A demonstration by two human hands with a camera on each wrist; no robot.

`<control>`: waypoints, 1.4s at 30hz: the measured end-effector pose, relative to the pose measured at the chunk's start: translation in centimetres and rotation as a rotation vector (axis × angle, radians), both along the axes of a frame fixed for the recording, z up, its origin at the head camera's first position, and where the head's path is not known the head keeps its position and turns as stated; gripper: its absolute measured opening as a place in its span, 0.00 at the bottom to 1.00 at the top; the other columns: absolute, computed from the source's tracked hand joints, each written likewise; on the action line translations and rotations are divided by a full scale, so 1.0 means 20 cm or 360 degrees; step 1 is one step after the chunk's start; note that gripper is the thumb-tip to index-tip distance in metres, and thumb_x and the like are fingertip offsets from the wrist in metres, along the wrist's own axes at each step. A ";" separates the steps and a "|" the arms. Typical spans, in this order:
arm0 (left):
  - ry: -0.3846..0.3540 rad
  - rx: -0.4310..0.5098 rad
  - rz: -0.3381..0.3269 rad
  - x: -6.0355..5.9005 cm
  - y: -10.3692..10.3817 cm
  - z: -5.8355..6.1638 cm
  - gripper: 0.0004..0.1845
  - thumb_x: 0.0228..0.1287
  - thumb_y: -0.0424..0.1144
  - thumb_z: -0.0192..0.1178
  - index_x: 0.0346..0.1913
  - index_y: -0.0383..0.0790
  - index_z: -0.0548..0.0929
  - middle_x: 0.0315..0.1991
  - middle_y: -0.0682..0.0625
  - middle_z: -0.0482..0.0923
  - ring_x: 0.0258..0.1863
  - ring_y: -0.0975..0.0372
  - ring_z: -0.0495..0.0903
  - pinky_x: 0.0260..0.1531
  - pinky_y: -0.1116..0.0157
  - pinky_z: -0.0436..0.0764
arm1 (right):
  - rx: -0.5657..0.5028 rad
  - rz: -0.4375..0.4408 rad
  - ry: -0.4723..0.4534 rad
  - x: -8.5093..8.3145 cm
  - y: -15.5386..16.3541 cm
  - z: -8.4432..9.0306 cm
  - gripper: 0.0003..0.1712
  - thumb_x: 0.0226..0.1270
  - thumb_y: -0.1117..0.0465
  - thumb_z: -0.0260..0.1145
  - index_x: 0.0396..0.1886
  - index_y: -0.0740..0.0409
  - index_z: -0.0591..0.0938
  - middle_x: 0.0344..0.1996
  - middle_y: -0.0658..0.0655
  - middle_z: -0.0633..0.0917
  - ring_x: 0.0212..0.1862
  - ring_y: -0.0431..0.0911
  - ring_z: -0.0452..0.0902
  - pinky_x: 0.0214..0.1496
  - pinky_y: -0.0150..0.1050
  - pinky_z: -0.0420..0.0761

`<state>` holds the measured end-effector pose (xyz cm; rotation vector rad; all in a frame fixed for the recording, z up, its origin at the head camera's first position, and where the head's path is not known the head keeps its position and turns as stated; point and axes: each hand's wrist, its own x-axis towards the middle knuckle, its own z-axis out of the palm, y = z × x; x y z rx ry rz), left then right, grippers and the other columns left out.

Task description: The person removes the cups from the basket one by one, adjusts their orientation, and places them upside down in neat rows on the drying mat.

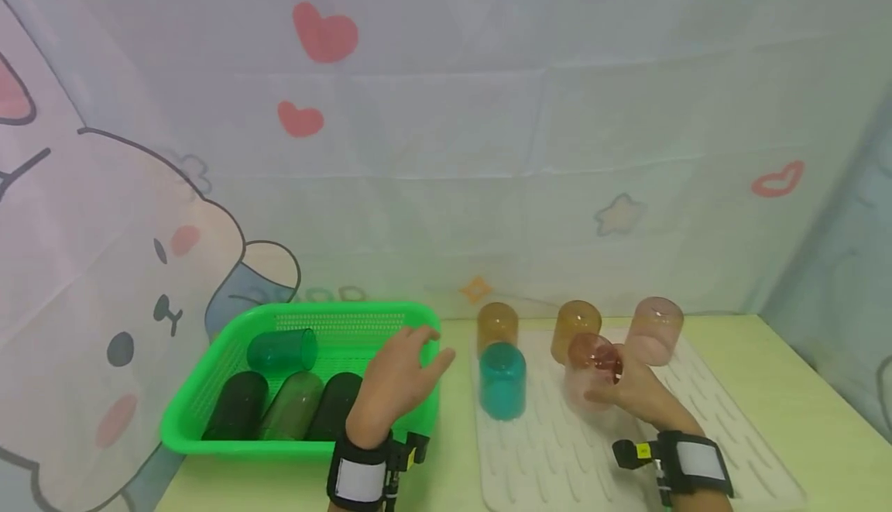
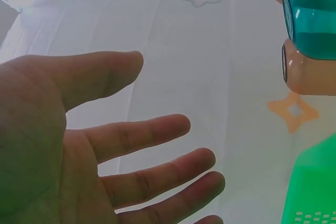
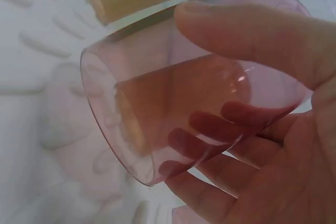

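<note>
Behind the right hand, fingers gripping a pink cup, the mat hides; left hand spread.

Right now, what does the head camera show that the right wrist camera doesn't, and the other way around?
Only the head view shows the green basket with four cups lying in it, the open left hand above its right rim, a second pink cup upside down at the back of the mat, and the cartoon backdrop.

Only the right wrist view shows the fingertips through the cup's wall.

Both show the right hand holding the tilted pink cup over the white ribbed mat, near a teal cup and an orange cup.
</note>
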<state>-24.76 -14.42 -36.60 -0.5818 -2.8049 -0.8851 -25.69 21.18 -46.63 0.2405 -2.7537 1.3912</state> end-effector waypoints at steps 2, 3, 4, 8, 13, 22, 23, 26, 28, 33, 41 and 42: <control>-0.0001 -0.0004 0.0001 0.00 0.00 0.00 0.20 0.68 0.52 0.54 0.54 0.43 0.78 0.50 0.45 0.75 0.44 0.53 0.77 0.35 0.56 0.77 | 0.0010 -0.0011 -0.0025 -0.01 0.00 -0.02 0.36 0.52 0.60 0.74 0.55 0.71 0.67 0.46 0.64 0.75 0.46 0.54 0.71 0.44 0.43 0.74; 0.0003 -0.0007 0.0001 0.00 0.00 -0.01 0.20 0.68 0.52 0.54 0.54 0.43 0.78 0.50 0.45 0.75 0.45 0.53 0.77 0.35 0.56 0.77 | 0.0016 -0.0022 -0.0037 -0.01 0.00 -0.03 0.36 0.52 0.60 0.74 0.55 0.71 0.67 0.46 0.64 0.75 0.47 0.54 0.71 0.45 0.44 0.74; 0.0002 -0.0007 -0.0003 0.00 0.00 0.00 0.20 0.68 0.52 0.54 0.54 0.43 0.78 0.50 0.45 0.75 0.44 0.53 0.77 0.35 0.56 0.77 | 0.0017 -0.0036 -0.0058 -0.01 0.00 -0.04 0.36 0.52 0.61 0.74 0.55 0.71 0.67 0.46 0.65 0.75 0.47 0.55 0.71 0.46 0.45 0.74; -0.0003 -0.0018 -0.0008 0.00 0.00 0.00 0.20 0.68 0.52 0.54 0.54 0.42 0.79 0.49 0.46 0.75 0.44 0.53 0.77 0.35 0.57 0.76 | 0.0014 -0.0073 -0.0103 -0.02 0.00 -0.07 0.37 0.51 0.62 0.75 0.55 0.72 0.65 0.48 0.66 0.75 0.50 0.56 0.71 0.48 0.46 0.74; 0.0008 -0.0022 0.0000 0.00 0.00 0.00 0.19 0.68 0.51 0.54 0.53 0.43 0.79 0.49 0.46 0.75 0.44 0.53 0.77 0.34 0.57 0.76 | 0.0008 -0.0061 -0.0082 -0.03 0.00 -0.08 0.39 0.50 0.63 0.75 0.56 0.73 0.64 0.47 0.66 0.74 0.48 0.56 0.71 0.47 0.45 0.74; 0.0018 -0.0025 0.0001 0.01 0.00 0.01 0.19 0.68 0.51 0.54 0.53 0.43 0.79 0.48 0.46 0.76 0.44 0.53 0.77 0.35 0.56 0.77 | -0.0030 0.0020 -0.0155 0.00 0.02 -0.02 0.52 0.54 0.57 0.74 0.66 0.76 0.52 0.60 0.75 0.64 0.59 0.67 0.64 0.56 0.56 0.71; 0.0020 -0.0028 0.0005 0.01 0.00 0.01 0.19 0.68 0.51 0.54 0.53 0.43 0.79 0.49 0.46 0.76 0.44 0.53 0.77 0.35 0.56 0.77 | -0.0026 0.0030 -0.0162 0.00 0.02 -0.01 0.53 0.55 0.56 0.73 0.67 0.76 0.51 0.62 0.76 0.62 0.61 0.68 0.62 0.56 0.58 0.71; 0.0021 -0.0024 0.0004 0.01 0.00 0.00 0.19 0.68 0.51 0.54 0.53 0.43 0.79 0.50 0.45 0.75 0.45 0.52 0.77 0.36 0.55 0.77 | 0.0056 0.0006 -0.0163 0.02 0.04 0.03 0.53 0.58 0.49 0.71 0.68 0.75 0.52 0.64 0.76 0.60 0.63 0.70 0.58 0.56 0.61 0.70; 0.0016 -0.0022 -0.0006 0.01 0.01 0.00 0.19 0.68 0.51 0.53 0.53 0.44 0.79 0.51 0.45 0.75 0.46 0.52 0.77 0.36 0.55 0.77 | 0.0146 -0.0038 -0.0125 0.04 0.05 0.06 0.52 0.59 0.46 0.69 0.67 0.75 0.55 0.63 0.76 0.62 0.62 0.70 0.59 0.53 0.62 0.71; -0.0075 -0.0128 -0.0023 0.03 0.00 0.02 0.20 0.68 0.53 0.53 0.53 0.43 0.79 0.48 0.44 0.75 0.42 0.53 0.77 0.33 0.56 0.76 | 0.0370 -0.0131 0.0081 0.07 0.06 0.15 0.44 0.60 0.47 0.68 0.61 0.78 0.63 0.57 0.80 0.68 0.58 0.71 0.65 0.51 0.64 0.70; -0.0299 -0.0421 0.0000 0.02 -0.13 0.14 0.24 0.69 0.53 0.53 0.61 0.43 0.75 0.62 0.41 0.70 0.58 0.49 0.71 0.47 0.50 0.74 | 0.0477 -0.0167 0.0162 0.09 0.03 0.21 0.44 0.62 0.45 0.66 0.59 0.79 0.64 0.55 0.83 0.67 0.56 0.75 0.64 0.49 0.66 0.70; -0.0310 -0.0445 0.0000 0.02 -0.15 0.16 0.24 0.69 0.53 0.53 0.61 0.42 0.75 0.60 0.42 0.71 0.55 0.51 0.73 0.46 0.52 0.75 | 0.0483 -0.0165 0.0175 0.09 0.03 0.22 0.44 0.62 0.45 0.66 0.59 0.79 0.64 0.54 0.83 0.67 0.55 0.74 0.65 0.49 0.66 0.70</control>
